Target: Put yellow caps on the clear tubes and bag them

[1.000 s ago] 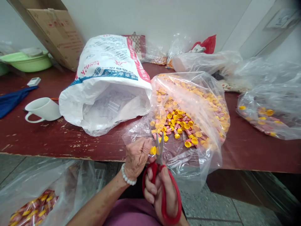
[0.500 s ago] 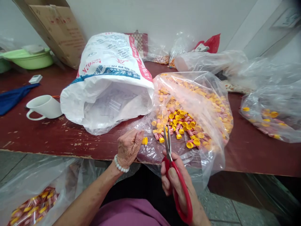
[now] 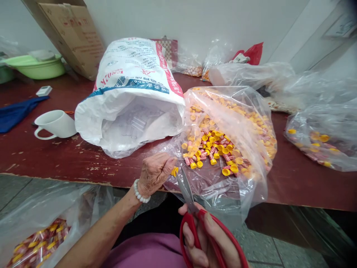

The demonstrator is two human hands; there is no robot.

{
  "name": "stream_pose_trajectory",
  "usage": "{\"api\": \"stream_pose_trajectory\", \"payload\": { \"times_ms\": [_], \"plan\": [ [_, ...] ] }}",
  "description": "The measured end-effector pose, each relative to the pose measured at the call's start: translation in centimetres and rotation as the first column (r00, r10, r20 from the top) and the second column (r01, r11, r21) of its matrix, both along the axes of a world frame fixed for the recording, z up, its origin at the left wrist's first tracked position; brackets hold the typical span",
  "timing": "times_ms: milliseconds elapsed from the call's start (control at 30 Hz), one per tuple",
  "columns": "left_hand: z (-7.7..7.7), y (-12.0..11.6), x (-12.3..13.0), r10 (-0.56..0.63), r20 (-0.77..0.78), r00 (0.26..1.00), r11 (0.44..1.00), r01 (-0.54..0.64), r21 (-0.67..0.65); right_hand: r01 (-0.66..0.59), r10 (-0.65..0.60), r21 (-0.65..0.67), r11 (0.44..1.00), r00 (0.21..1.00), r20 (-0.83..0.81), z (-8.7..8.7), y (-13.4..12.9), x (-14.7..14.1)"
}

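Note:
My left hand [image 3: 156, 172], a beaded bracelet at its wrist, is closed on a small yellow-capped tube [image 3: 174, 171]; only the yellow end shows past the fingers. In my right hand [image 3: 212, 238] are red-handled scissors [image 3: 187, 188]. Their blades stand apart, the tips beside the yellow end. Just beyond both hands, a clear plastic bag [image 3: 252, 186] lies open with many red-and-white patterned pieces with yellow caps [image 3: 213, 150] spilling at its mouth. To the left, a white printed sack [image 3: 131, 67] opens toward me, with clear tubes [image 3: 138, 123] inside.
A white mug [image 3: 55, 124] stands left of the sack, near a blue cloth [image 3: 19, 111]. Another clear bag [image 3: 320, 137] with yellow-capped pieces lies at right. Below the table's left front edge hangs a bag of similar pieces [image 3: 41, 242]. A green basin [image 3: 36, 69] and cardboard box [image 3: 72, 37] stand behind.
The scissors have swung left and toward my left hand, and their blades have opened wider. One yellow-capped piece newly shows at the front of the pile. My left hand has shifted slightly right.

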State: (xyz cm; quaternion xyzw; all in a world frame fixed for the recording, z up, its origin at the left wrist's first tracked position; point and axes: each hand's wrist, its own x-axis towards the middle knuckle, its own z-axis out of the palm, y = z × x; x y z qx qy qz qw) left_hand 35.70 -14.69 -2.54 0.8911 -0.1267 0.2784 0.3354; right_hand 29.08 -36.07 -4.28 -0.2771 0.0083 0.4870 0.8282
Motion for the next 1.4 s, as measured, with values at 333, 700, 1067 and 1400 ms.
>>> {"api": "stream_pose_trajectory", "payload": {
  "times_ms": [333, 700, 1067, 1400],
  "plan": [
    [-0.8, -0.9, -0.1, 0.165, -0.067, 0.984, 0.961, -0.176, -0.214, 0.156, -0.157, 0.019, 0.988, 0.984, 0.081, -0.7, 3.0, -0.2],
    [-1.9, -3.3, -0.3, 0.264, -0.176, 0.948, 0.914, -0.304, -0.268, 0.406, -0.373, -0.099, 0.909, 0.895, 0.244, -2.3, 5.8, 0.7],
    [-1.2, -0.7, -0.2, 0.189, -0.151, 0.97, 0.932, -0.226, -0.283, 0.711, -0.275, -0.392, 0.584, 0.627, 0.729, 1.2, 0.4, 3.2],
    [-0.7, -0.9, -1.2, -0.106, -0.408, 0.907, 0.787, -0.174, -0.592, 0.773, 0.381, -0.354, -0.527, 0.587, 0.714, 0.9, -16.0, 17.0]
  ]
}}
